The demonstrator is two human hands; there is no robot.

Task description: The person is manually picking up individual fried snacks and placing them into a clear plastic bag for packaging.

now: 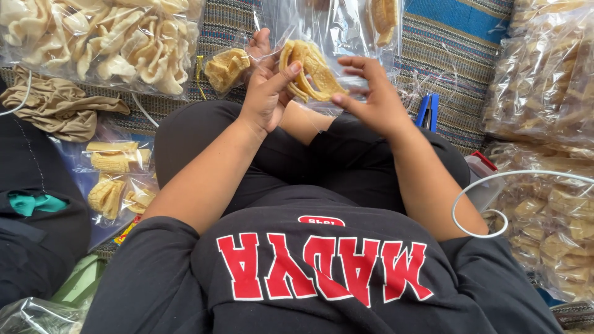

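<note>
left hand [265, 93] and right hand [371, 99] both grip a clear plastic bag [334, 37] of yellow crackers [309, 71], held at 12 o'clock above the lap. blue stapler [427, 111] lies at 2 o'clock on the striped mat [458, 49].

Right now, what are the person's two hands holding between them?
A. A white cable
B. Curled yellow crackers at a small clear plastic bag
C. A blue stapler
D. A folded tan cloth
B: the left hand and right hand pinch curled yellow crackers at a small clear plastic bag, while the blue stapler, white cable and tan cloth lie untouched on the mat.
</note>
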